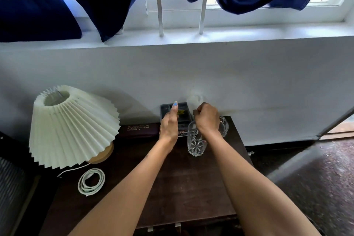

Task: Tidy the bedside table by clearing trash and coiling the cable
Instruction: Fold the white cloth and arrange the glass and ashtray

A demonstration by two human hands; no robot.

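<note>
Person: two bare forearms, no sleeves; left hand with light-blue nail polish; right hand without rings.

- I see the lamp on the table's far left corner, with the coiled cable lying in front of it, nearer me.
- To the lamp's right, a flat case lies along the back edge by the wall.
- Right of the case sits a tray, propped against the wall.
- My left hand is over the tray; my right hand, just beside it, pinches a tissue above the tray's right end.
- A glass tumbler stands in front of the tray, below my right hand.
- Another glass piece sits behind my right hand, near the table's right edge.
</note>
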